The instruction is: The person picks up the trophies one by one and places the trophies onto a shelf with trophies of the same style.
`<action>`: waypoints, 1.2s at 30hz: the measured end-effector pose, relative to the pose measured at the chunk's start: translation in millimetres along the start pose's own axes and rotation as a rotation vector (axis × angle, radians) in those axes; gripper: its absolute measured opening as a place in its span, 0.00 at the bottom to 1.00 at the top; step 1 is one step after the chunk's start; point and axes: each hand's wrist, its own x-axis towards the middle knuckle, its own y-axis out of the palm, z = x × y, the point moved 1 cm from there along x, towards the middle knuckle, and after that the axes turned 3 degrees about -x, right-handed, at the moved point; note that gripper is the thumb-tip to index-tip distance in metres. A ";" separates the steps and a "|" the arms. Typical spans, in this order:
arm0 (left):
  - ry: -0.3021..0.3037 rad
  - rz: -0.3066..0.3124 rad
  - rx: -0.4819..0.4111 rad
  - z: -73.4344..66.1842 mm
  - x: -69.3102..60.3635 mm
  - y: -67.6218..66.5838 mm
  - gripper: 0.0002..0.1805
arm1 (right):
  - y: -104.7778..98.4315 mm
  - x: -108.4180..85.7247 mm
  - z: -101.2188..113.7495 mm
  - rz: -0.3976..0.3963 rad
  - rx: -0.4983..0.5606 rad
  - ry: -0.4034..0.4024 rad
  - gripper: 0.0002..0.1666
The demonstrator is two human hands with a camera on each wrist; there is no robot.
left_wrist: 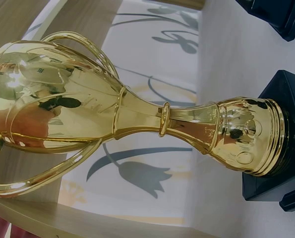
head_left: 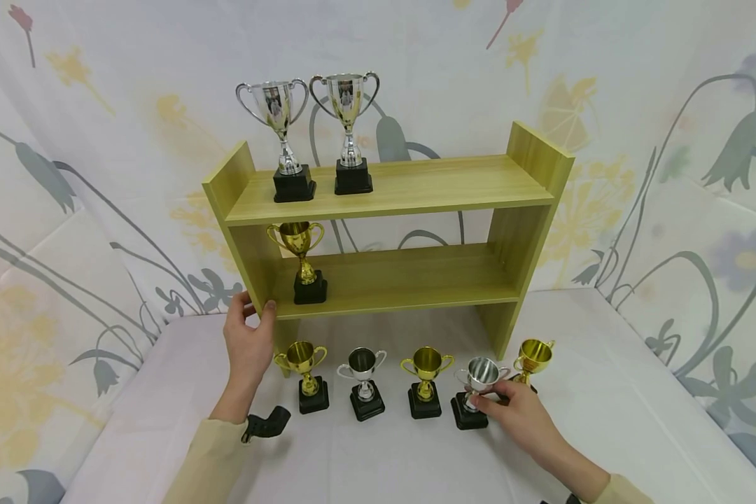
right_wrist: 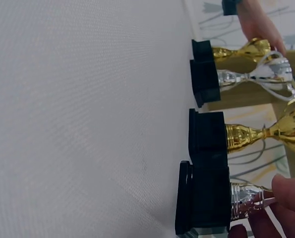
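Note:
A two-tier wooden shelf stands on the cloth-covered table. My left hand holds the lower part of its left side panel, thumb at the front edge and fingers on the outer side. My right hand pinches the stem of a small silver trophy, whose black base appears to rest on the cloth in the right wrist view. Just behind that hand, a gold trophy is partly hidden. Close to my left wrist stands another gold trophy, which fills the left wrist view.
Between the hands stand a silver trophy and a gold trophy. Two larger silver trophies are on the top board at its left half. One gold trophy occupies the left end of the middle board. Floral cloth hangs behind.

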 end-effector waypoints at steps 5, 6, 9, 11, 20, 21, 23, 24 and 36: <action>0.002 -0.001 0.005 0.5 -0.2 -0.3 0.17 | 0.5 -0.3 -1.4 -0.013 0.028 -0.021 0.10; 0.001 0.000 0.001 0.7 -0.2 -0.2 0.17 | 0.6 -0.5 -1.7 -0.015 0.031 -0.029 0.10; -0.004 0.002 -0.020 1.3 -0.2 0.3 0.17 | 0.7 -1.0 -2.3 -0.024 0.037 -0.040 0.10; -0.006 0.001 -0.032 1.4 -0.1 0.4 0.17 | 0.7 -1.3 -2.6 -0.028 0.030 -0.052 0.09; 0.004 -0.005 -0.037 0.1 -0.1 0.4 0.17 | 0.5 -2.3 -2.5 -0.049 0.026 -0.056 0.09; 0.005 -0.004 -0.038 0.0 -0.1 0.5 0.17 | 0.5 -2.4 -2.2 -0.048 0.026 -0.058 0.09; 0.006 -0.003 -0.039 0.2 -0.2 0.5 0.17 | 0.2 -2.6 -1.5 -0.043 0.028 -0.061 0.09; 0.007 -0.002 -0.039 0.4 -0.3 0.6 0.17 | 0.1 -2.4 -1.2 -0.039 0.033 -0.064 0.09; -0.001 -0.002 -0.038 -1.5 -0.7 0.0 0.17 | -1.7 -3.0 1.9 -0.035 0.054 -0.101 0.10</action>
